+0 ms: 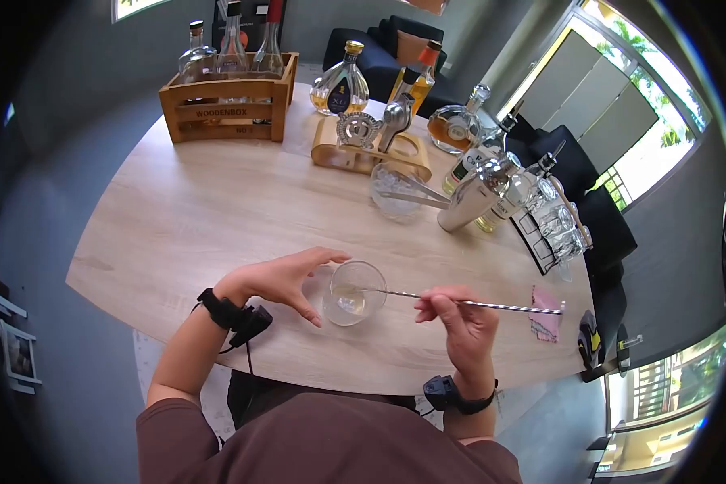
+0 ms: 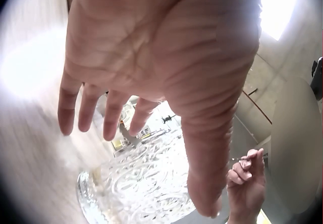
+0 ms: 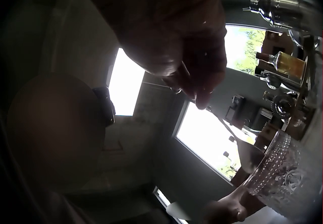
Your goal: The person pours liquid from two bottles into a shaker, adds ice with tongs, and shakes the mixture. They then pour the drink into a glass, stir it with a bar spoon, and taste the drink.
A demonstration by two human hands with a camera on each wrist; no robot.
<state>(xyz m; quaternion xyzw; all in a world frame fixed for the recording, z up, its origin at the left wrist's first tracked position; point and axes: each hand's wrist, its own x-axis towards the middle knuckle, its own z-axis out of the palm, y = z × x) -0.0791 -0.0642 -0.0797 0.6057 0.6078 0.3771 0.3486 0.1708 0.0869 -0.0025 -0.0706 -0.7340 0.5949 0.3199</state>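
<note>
A mixing glass [image 1: 353, 310] with a little pale liquid stands on the table near the person; its patterned wall [image 2: 146, 183] shows in the left wrist view. Thumb and fingers spread apart, the left hand [image 1: 282, 278] curves beside the glass's left side, holding nothing. A long bar spoon [image 1: 508, 306] with a twisted shaft is pinched between the right hand's [image 1: 466, 331] thumb and fingers. Its shaft lies nearly level, the far end pointing right. The spoon's bowl [image 3: 250, 156] is at the glass's rim in the right wrist view.
Beyond the glass sit an ice bowl [image 1: 391, 202] with tongs, a metal shaker [image 1: 469, 198] and a wooden bar-tool stand [image 1: 339, 153]. Bottles line the back, some in a wooden crate [image 1: 226, 117]. Right, a rack of small glasses [image 1: 557, 222] and a pink cloth [image 1: 543, 316].
</note>
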